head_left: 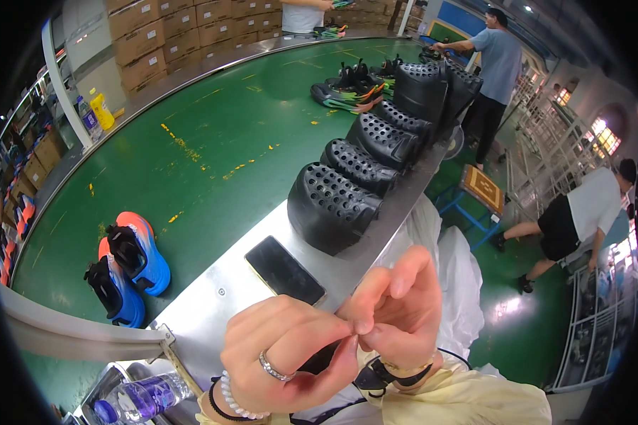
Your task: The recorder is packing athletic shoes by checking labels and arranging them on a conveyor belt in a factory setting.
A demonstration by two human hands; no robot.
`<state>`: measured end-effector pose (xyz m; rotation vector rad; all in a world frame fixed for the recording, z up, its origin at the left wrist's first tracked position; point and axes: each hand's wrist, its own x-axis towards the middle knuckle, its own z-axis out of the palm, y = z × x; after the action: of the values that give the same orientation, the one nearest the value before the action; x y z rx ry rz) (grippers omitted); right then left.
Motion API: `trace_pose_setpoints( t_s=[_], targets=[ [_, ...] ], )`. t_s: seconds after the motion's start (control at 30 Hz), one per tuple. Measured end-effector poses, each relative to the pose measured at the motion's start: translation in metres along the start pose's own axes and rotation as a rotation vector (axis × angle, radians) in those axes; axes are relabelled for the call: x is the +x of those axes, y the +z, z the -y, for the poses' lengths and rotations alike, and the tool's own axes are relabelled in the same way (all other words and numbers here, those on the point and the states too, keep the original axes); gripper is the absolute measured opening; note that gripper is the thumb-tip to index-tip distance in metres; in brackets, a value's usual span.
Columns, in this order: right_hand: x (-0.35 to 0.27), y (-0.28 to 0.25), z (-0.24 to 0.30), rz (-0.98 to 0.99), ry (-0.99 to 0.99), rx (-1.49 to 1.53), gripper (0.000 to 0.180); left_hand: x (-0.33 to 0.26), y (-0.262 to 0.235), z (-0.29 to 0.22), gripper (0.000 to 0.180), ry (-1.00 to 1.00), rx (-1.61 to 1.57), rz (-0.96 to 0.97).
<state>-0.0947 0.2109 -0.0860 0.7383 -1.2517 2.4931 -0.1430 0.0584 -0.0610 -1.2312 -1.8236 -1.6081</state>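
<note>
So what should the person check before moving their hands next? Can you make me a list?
1. Left hand and right hand together: ok, fingertips meet in front of the chest.
2. Something pinched between the fingertips: cannot tell, too small to see.
3. Black phone safe on the metal ledge: ok, lying flat, apart from the hands.
4. Row of black perforated shoe moulds steady: ok, lined up along the ledge.
5. Blue and orange shoes on the green belt: ok, out of the hands' way.
</note>
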Motion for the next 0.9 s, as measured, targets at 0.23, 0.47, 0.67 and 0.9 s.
trace_pose_setpoints(
  t_s=[0.23, 0.47, 0.67, 0.9],
  targets=[
    [0.001, -0.004, 0.004, -0.011, -0.024, -0.182, 0.042, 0.002, 0.007, -0.001, 0.023, 0.034, 0.162, -0.015],
    [-0.001, -0.007, 0.005, -0.050, -0.033, -0.257, 0.042, 0.011, 0.003, -0.013, 0.026, -0.013, 0.180, 0.035],
    [0.000, -0.011, 0.010, -0.063, -0.023, -0.268, 0.042, 0.017, 0.007, -0.014, 0.026, 0.005, 0.166, 0.045],
    [0.003, -0.017, 0.010, -0.098, -0.019, -0.286, 0.042, 0.021, 0.013, -0.012, 0.025, 0.003, 0.204, 0.049]
  ],
)
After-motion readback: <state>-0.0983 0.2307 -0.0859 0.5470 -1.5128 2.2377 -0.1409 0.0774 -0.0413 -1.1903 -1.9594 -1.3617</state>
